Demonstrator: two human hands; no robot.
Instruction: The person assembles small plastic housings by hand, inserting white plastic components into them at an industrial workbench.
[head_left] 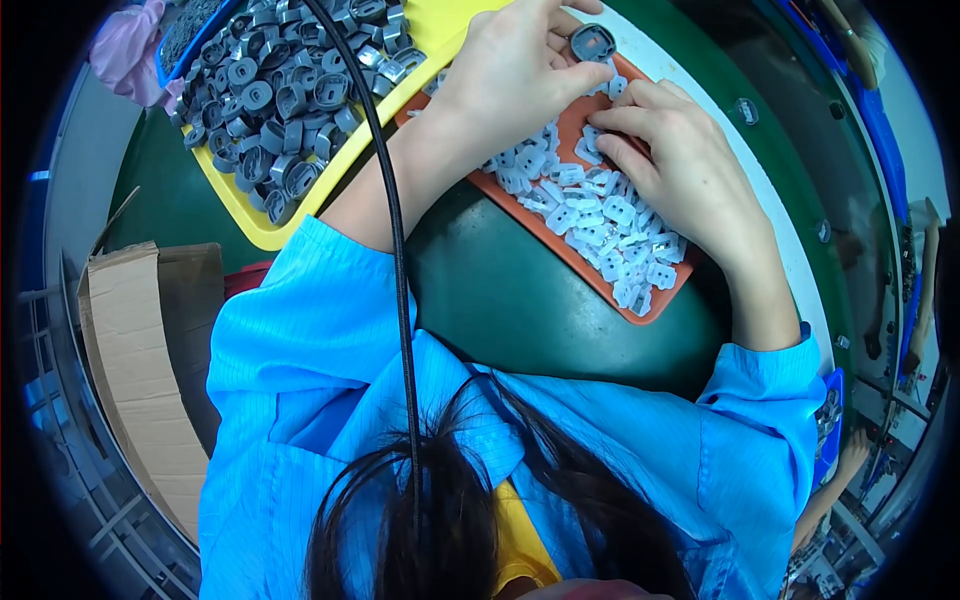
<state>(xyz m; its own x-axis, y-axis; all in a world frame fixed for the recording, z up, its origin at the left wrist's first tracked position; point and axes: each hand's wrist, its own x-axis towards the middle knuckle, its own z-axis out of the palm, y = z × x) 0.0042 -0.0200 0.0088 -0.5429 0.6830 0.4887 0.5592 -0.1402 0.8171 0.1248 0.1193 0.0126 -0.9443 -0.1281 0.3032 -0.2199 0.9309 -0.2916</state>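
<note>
Head view: left hand (515, 78), top middle, pinching round gray cap (593, 42). Right hand (692, 168), just right, fingers bent at white bits (612, 215) in orange tray (571, 130); can't tell if gripping any. Yellow tray (262, 236), upper left, full of gray parts (285, 100).

Factory workshop: trays (264, 238) of parts (291, 99)

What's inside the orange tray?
The orange tray holds many small whitish pieces, heaped and overlapping. Whatever lies beneath the upper ones, or behind the left hand and right hand, is hidden.
</note>
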